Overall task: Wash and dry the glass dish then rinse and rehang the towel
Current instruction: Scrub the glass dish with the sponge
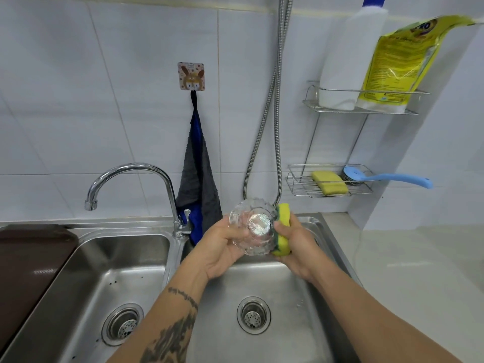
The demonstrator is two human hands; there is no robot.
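Note:
A small clear glass dish (252,226) with a scalloped rim is held above the right sink basin (264,289), its base turned toward me. My left hand (222,247) grips it from the left and below. My right hand (296,244) holds a yellow sponge with a green scrub side (283,229) pressed against the dish's right side. A grey and blue towel (197,179) hangs from a picture hook (191,76) on the tiled wall, behind the faucet.
A chrome faucet (125,176) arches over the left basin (110,284), with no water running. A metal hose (275,113) hangs at the wall. Wire racks at the right hold a spare sponge (329,182), a blue brush (387,178), a white bottle (345,64) and a yellow pouch (398,64). A brown board (28,258) lies at the left.

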